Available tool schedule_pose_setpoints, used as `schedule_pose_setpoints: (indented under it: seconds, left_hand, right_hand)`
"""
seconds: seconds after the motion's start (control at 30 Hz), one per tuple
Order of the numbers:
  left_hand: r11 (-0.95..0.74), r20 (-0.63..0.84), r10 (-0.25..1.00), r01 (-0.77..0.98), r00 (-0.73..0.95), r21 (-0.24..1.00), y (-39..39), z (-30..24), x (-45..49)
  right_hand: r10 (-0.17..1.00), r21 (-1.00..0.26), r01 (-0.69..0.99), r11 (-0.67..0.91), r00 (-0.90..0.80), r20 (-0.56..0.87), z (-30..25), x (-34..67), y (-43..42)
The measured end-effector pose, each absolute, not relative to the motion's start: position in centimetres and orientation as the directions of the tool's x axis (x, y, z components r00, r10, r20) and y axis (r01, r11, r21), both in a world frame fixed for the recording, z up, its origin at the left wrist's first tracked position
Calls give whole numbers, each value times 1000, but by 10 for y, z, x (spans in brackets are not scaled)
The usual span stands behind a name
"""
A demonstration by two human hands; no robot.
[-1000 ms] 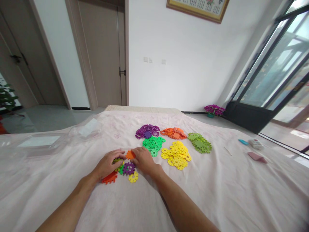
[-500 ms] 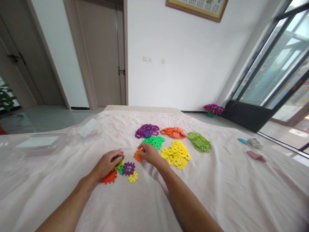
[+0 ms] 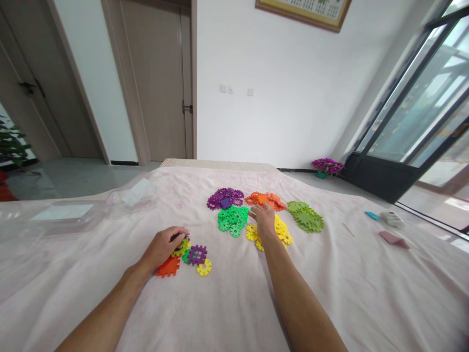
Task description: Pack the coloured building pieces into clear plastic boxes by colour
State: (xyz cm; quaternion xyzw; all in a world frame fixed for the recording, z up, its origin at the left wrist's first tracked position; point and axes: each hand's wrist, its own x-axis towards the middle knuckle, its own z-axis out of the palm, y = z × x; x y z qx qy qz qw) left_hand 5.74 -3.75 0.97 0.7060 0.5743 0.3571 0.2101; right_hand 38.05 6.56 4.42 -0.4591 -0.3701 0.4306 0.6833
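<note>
My left hand (image 3: 166,247) is curled at the left, its fingers and thumb around a yellow-green toothed plastic building piece (image 3: 180,248), partly hidden. Close by lie an orange-red square piece (image 3: 169,266), a purple square piece (image 3: 197,254) overlapping a green one (image 3: 186,255), and a yellow round notched piece (image 3: 204,267). My right hand (image 3: 264,220) reaches over the yellow pile (image 3: 281,232), fingers apart, fingertips at the near edge of the orange pile (image 3: 276,201). Whether the fingertips touch an orange piece I cannot make out.
Green pieces (image 3: 232,221), purple pieces (image 3: 220,198) and olive-green pieces (image 3: 309,220) form further piles on the cloth-covered table (image 3: 227,308). Clear plastic boxes (image 3: 69,217) stand at the left. A small white box (image 3: 392,219) and a pink item (image 3: 394,239) lie at the right.
My right hand has moved right and away from me, from beside the small group to the orange pile. The orange piece it held is gone from that spot. My left hand stays nearly still.
</note>
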Motion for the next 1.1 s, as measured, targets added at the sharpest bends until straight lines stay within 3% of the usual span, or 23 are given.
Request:
schedule_pose_setpoints:
  seconds: [0.07, 0.2, 0.33, 0.43, 0.5, 0.57, 0.67, 0.8, 0.93, 1.03, 1.1]
  left_hand:
    - [-249, 261, 962, 664, 84, 705, -38, 10, 57]
    - [-252, 259, 962, 667, 91, 701, -38, 9, 56]
    - [-251, 256, 962, 671, 93, 697, -37, 8, 56]
    - [-261, 263, 959, 676, 102, 689, -37, 8, 56]
    - [-268, 270, 957, 676, 106, 686, -36, 7, 56]
    - [-271, 274, 956, 677, 105, 685, -36, 6, 56]
    - [-270, 273, 956, 681, 106, 680, -35, 5, 55]
    - [-269, 269, 957, 686, 109, 676, -35, 5, 55]
    - [-271, 269, 957, 680, 112, 681, -36, 6, 55]
    - [-273, 271, 956, 671, 110, 690, -36, 7, 55]
    - [-272, 271, 957, 667, 109, 694, -36, 7, 56]
  right_hand:
    - [963, -973, -171, 157, 245, 112, 42, 370, 60]
    - [973, -975, 204, 92, -228, 44, 39, 335, 39]
    - [845, -797, 526, 297, -533, -37, 39, 308, 13]
    - [805, -590, 650, 479, -594, -1, 42, 298, -4]
    - [798, -517, 672, 530, -601, 37, 43, 294, -10]
    - [795, -541, 660, 521, -606, 26, 42, 292, -11]
    - [832, -682, 598, 422, -554, 30, 38, 292, -5]
    - [908, -895, 403, 192, -419, 6, 32, 300, 10]
    - [939, -980, 197, -5, -335, -72, 35, 312, 22]
    - [983, -990, -143, 5, -179, 31, 40, 319, 29]
    - [992, -969, -235, 80, -77, 100, 39, 321, 33]
